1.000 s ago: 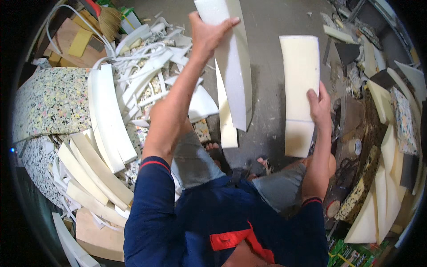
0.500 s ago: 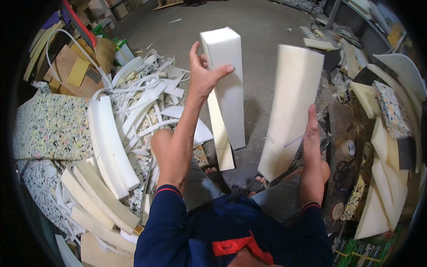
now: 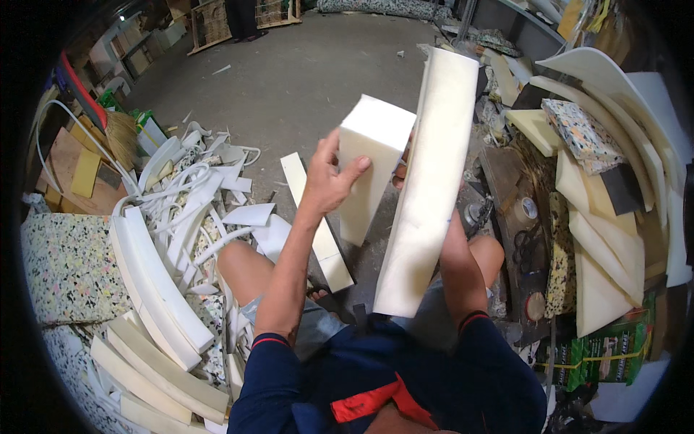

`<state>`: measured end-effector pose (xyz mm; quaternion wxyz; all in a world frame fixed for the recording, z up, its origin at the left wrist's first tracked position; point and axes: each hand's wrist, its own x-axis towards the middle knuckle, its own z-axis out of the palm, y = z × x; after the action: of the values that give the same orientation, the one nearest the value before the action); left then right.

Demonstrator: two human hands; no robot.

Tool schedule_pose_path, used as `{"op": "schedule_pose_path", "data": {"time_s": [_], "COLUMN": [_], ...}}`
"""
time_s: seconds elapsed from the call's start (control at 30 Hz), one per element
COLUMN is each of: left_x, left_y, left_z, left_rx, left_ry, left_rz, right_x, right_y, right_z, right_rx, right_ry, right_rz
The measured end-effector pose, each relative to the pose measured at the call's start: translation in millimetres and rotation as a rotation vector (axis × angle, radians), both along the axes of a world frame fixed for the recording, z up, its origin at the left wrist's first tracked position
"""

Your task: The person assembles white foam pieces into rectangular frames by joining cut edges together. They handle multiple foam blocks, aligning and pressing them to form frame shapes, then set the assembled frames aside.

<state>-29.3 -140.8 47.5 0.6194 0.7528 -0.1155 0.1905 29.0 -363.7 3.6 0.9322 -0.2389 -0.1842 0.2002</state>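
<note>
My left hand is closed around the upper left side of a tall white foam block, its thumb across the near face. Just right of it, a long, slightly curved cream foam piece is held upright at a tilt. My right hand grips that piece from behind; only a few fingertips show, between the piece and the block. A narrow cream foam strip lies on the floor left of the block, partly behind my left forearm.
White foam offcuts heap up on the left, beside curved foam pieces and a speckled foam slab. A broom stands behind them. On the right are a tape roll, black scissors and stacked foam sheets. Someone's legs show far off.
The foam block has come nearer and tilted in my left hand, apart from the narrow strip. My right hand has raised the long piece and brought it left beside the block. The view has shifted.
</note>
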Motion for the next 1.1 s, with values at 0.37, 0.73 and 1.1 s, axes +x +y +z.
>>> {"op": "schedule_pose_path", "data": {"time_s": [0.37,0.73,1.1], "left_x": [-11.6,-22.1,-31.4], "left_y": [12.1,3.4,-5.3], "left_z": [6.5,10.8,19.4], "left_rx": [-0.173,-0.413,-0.135], "left_ry": [-0.127,-0.125,-0.202], "left_rz": [-0.023,-0.019,0.103], "right_x": [2.3,-77.4,-79.9], "right_y": [-87.4,-162.4,-120.5], "right_z": [48.3,233.5,262.8], "right_rx": [-0.313,-1.682,-1.747], "right_ry": [-0.163,-1.071,-1.364], "right_rz": [-0.110,-0.332,-0.259]}}
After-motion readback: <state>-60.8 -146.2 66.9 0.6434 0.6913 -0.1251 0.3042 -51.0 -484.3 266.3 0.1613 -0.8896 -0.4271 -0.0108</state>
